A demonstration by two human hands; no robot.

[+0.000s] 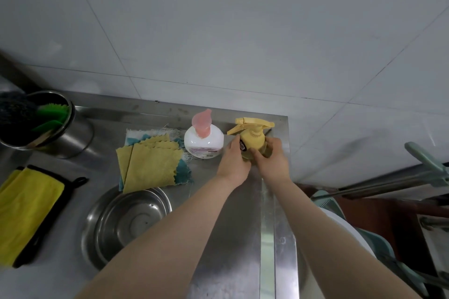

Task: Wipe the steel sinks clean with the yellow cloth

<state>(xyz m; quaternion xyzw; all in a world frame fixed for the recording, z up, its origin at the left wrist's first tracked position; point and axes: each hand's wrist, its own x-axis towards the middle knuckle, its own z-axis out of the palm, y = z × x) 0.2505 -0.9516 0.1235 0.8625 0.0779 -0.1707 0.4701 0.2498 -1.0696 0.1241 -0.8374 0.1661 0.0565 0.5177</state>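
Both hands meet at the yellow spray bottle (252, 139), which stands upright near the right edge of the steel bench (226, 226), just right of centre in the frame. The left hand (234, 161) wraps the bottle's left side and the right hand (273, 159) its right side, so the fingers (257, 154) of both hands are closed around the bottle's body. Its trigger head points toward the left of the frame.

Just left of the bottle stands a white pump bottle (203, 142) with a pink top, close beside it; whether the 2 touch cannot be told. Left of that, a folded yellow cloth (150, 165) lies flat on the bench on top of a teal and white rag (183, 172) with frayed edges. Neither hand touches the cloth. Below the cloth, in the lower middle left of the frame, sits a round steel bowl (126, 221), and the left forearm crosses over its right rim.

At the far left edge lies a brighter yellow towel (26, 211) with black trim and a black loop. In the upper left stands a steel canister (70, 133) holding green and dark utensils. A grey tiled wall (218, 31) fills the upper half of the frame.
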